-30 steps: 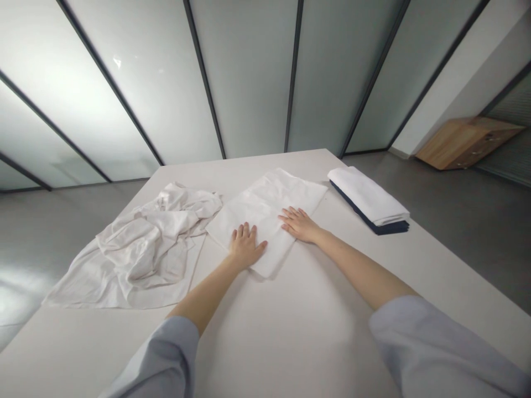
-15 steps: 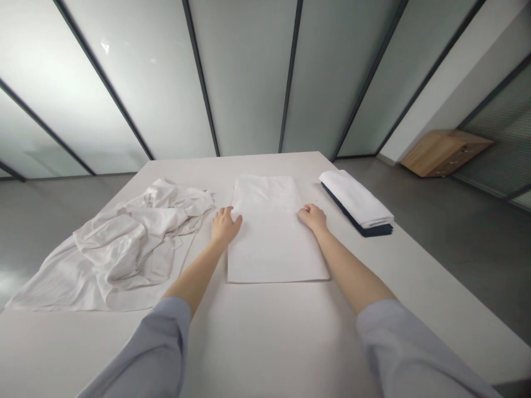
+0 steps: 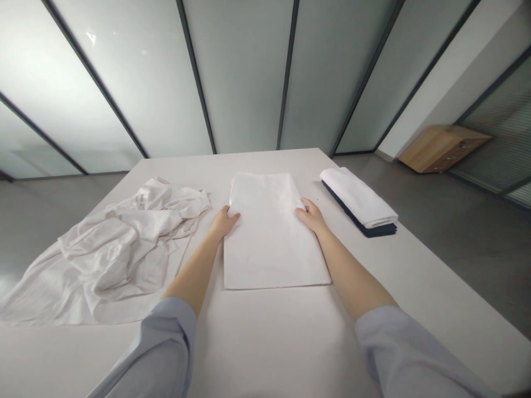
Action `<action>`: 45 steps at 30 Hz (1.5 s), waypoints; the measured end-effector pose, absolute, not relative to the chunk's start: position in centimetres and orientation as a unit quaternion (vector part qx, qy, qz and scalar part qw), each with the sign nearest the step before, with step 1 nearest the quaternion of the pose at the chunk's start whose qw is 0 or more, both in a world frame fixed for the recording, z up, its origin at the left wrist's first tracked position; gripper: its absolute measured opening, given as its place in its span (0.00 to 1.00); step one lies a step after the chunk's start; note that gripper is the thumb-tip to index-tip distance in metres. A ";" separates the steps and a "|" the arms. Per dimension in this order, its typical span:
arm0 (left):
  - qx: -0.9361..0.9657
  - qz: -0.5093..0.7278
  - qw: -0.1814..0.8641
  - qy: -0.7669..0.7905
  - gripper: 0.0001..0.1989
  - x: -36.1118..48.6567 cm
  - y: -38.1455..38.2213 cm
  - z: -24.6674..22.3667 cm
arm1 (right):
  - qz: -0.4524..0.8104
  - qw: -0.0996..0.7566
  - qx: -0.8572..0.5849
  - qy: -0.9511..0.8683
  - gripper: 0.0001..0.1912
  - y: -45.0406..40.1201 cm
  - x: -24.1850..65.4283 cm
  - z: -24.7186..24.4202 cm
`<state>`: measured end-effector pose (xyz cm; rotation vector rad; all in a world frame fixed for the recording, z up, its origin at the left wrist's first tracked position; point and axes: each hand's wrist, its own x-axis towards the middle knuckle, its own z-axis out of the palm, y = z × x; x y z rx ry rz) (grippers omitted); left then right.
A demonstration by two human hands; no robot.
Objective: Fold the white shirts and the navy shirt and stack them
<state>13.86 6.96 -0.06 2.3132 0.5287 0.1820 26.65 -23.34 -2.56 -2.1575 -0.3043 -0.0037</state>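
A folded white cloth (image 3: pixel 271 243) lies flat in front of me as a neat rectangle, its near edge straight. At its left edge is my left hand (image 3: pixel 224 222), the thumb resting over the top and the fingers partly hidden along the side. My right hand (image 3: pixel 312 215) holds the opposite edge in the same manner, thumb on the cloth and fingers curled at the rim. Both hands are closed on the cloth about halfway up its length.
To the left a crumpled heap of white fabric (image 3: pixel 120 249) spreads over the white table (image 3: pixel 274 342). On the right lies a folded white cloth (image 3: pixel 359 196) on top of folded dark navy fabric (image 3: pixel 381 230). Beyond the table stand frosted glass panels (image 3: pixel 244 77) and a wooden cabinet (image 3: pixel 443 148).
Both hands have gone from lying beside the cloth to gripping its edges, thumbs on top. The wrinkled far part of the cloth looks smoother. The view has shifted slightly.
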 end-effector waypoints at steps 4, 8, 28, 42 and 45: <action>0.812 0.070 0.529 0.238 0.27 13.8 7.1 -0.3 | 0.008 0.508 -0.845 -0.168 0.31 -23.0 26.0 -1.9; 0.711 0.046 0.674 0.192 0.33 13.9 6.4 0.0 | 0.042 0.522 -0.830 -0.191 0.28 -22.3 24.8 -0.8; 0.632 -0.050 0.761 0.140 0.44 11.9 8.9 1.6 | 0.274 0.623 -0.718 -0.144 0.38 -23.4 24.2 1.0; 0.703 -0.051 0.691 0.157 0.43 11.7 9.4 2.3 | 0.243 0.610 -0.743 -0.130 0.41 -22.8 24.2 1.2; 0.772 -0.013 0.624 0.123 0.37 11.3 9.3 2.9 | 0.195 0.569 -0.787 -0.137 0.40 -22.8 24.1 1.6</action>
